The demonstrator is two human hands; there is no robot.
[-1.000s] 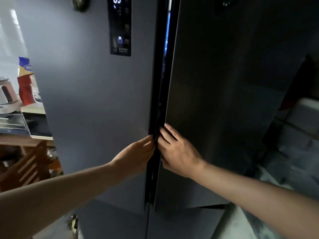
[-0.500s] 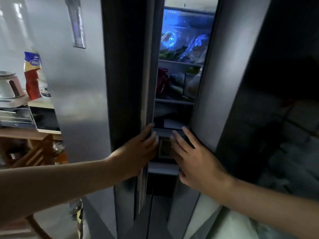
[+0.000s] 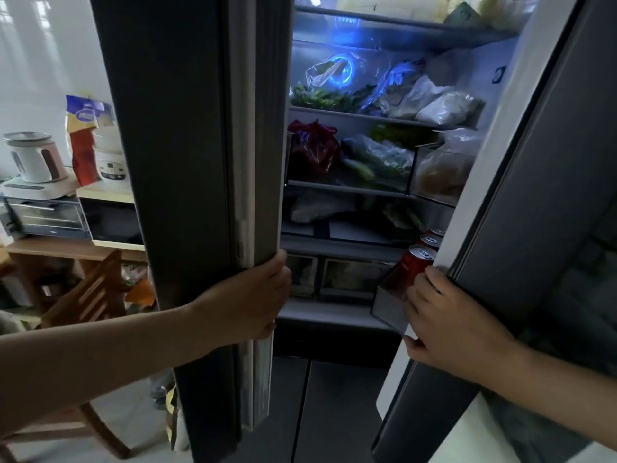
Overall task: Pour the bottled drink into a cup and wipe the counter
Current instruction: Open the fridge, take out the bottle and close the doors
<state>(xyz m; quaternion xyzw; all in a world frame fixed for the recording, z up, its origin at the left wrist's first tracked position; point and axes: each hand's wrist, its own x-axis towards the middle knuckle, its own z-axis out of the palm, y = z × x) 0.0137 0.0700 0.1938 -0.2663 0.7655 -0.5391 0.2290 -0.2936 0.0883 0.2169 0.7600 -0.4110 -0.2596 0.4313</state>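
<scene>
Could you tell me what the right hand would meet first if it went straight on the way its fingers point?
Probably the red can in the door bin: the right hand points up at it, though depth is unclear.

- Fridge shelves (image 3: 350,110) glow blue, packed: green vegetables (image 3: 320,96) in clear bags up top beside pale bags (image 3: 444,105)
- Next shelf down carries a red bag (image 3: 314,145) next to wrapped greens (image 3: 374,155)
- Right door bin (image 3: 389,304) holds red cans (image 3: 415,262) in a row
- Off left, the wooden table (image 3: 50,245) bears a toaster oven (image 3: 46,215) and a microwave (image 3: 110,222) side by side
</scene>
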